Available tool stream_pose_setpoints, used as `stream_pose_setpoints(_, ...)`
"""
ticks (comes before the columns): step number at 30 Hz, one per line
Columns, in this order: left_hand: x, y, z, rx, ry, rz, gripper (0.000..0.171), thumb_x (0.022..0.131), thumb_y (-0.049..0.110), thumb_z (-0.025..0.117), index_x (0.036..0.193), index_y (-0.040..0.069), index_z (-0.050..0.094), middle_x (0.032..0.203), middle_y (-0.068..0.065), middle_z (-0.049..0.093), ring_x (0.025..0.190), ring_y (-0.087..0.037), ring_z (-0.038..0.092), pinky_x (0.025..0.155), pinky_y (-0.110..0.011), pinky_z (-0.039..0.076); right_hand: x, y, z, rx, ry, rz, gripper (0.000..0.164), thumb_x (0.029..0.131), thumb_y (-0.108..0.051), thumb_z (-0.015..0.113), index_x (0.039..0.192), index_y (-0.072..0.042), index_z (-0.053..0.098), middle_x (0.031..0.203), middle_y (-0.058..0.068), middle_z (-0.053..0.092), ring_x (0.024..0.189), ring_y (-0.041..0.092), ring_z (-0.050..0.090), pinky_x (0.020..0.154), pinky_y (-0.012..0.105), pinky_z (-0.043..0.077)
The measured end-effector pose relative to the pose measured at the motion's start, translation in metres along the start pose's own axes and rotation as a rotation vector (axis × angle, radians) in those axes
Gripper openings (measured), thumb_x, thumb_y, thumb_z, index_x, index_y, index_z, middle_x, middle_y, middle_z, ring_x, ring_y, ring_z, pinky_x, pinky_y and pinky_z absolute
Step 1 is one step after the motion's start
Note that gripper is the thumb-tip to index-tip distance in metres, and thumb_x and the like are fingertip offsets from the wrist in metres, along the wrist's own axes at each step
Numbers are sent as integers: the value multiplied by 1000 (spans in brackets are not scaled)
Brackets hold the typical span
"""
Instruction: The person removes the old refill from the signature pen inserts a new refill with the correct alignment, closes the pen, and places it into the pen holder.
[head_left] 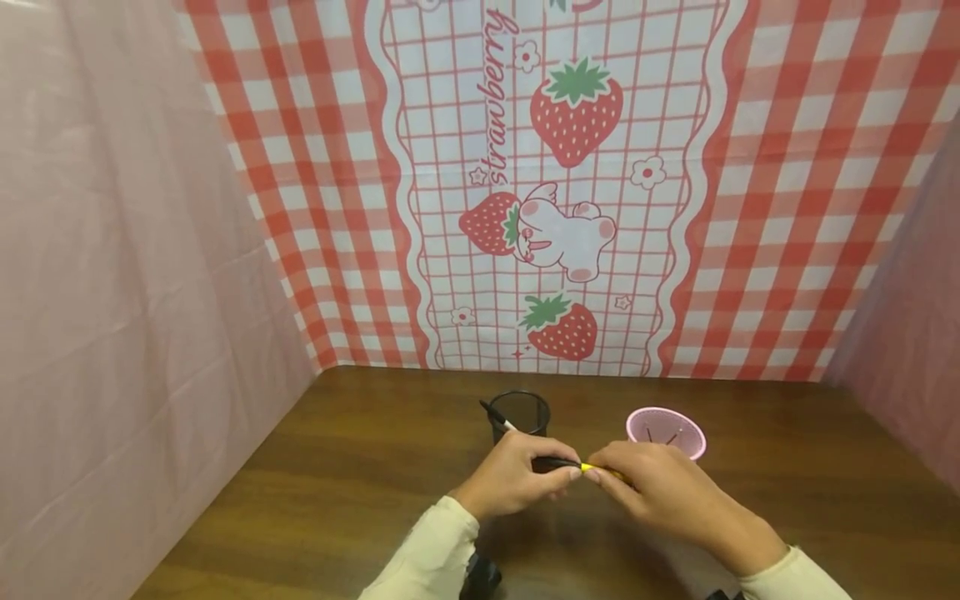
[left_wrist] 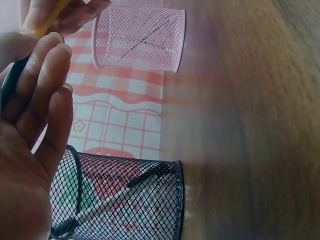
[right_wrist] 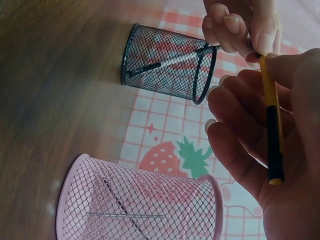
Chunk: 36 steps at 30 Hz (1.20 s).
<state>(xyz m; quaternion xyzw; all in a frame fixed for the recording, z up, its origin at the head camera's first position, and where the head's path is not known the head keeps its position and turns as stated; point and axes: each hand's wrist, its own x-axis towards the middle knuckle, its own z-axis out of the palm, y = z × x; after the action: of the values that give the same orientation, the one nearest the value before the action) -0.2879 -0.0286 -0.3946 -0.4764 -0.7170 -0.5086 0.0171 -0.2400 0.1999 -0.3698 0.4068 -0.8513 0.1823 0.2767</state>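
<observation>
We see a brown wooden table (head_left: 360, 500) closed in by a red-and-white checked strawberry backdrop (head_left: 570, 192) behind and pale pink sheets at the sides. On the table stand two mesh pen cups well apart from each other: a black mesh cup (head_left: 519, 414) on the left, which already holds one black-and-white pen (left_wrist: 120, 197) leaning against its rim, and a pink mesh cup (head_left: 666, 432) on the right, which looks empty inside as far as we can tell.

In front of the cups, above the table, our two hands meet around a single pen. The left hand (head_left: 513, 479) curls its fingers round the dark end of it, and the right hand (head_left: 663, 492) pinches the yellow end between thumb and fingers, so both hands grip the same yellow-and-black pen (right_wrist: 271, 125). It lies roughly level between the hands, touching neither cup.

We judge the sorting to be at an early point: one pen sits in the black cup, none in the pink, and the pen in hand has not gone into either.

That pen is slim, with a yellow barrel and a black section, possibly a cap; the right wrist view shows a yellow tip at its far end.
</observation>
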Motion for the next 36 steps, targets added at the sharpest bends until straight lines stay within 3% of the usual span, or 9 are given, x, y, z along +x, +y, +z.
stream_pose_setpoints(8,1,-1,2,24,-2,22,8,96,7,68,101,2,72,76,-10,71,63,4,62,56,-23,58,-2,-2,2,-29,40,10,19,83,-16,81,90,-25,67,78,-25,55,65,-8,45,53,16,41)
stream_pose_setpoints(19,-2,-1,4,-16,0,15,8,96,6,68,101,1,71,78,-11,72,63,3,64,57,-25,59,-2,-3,3,-43,49,24,29,77,-14,84,87,-29,62,74,-25,45,60,-8,39,50,15,36)
stream_pose_setpoints(26,2,0,6,-3,-8,23,7,96,5,68,101,1,71,78,-9,73,63,3,64,57,-24,59,-4,-2,1,-57,65,21,31,75,-13,85,86,-29,60,73,-25,44,59,-8,37,49,14,34)
stream_pose_setpoints(36,-1,-3,2,-73,-3,-23,9,95,5,68,102,0,72,79,-12,72,63,-1,66,58,-28,60,2,-4,4,-77,77,0,29,74,-13,85,86,-28,63,74,-25,48,60,-8,40,50,14,37)
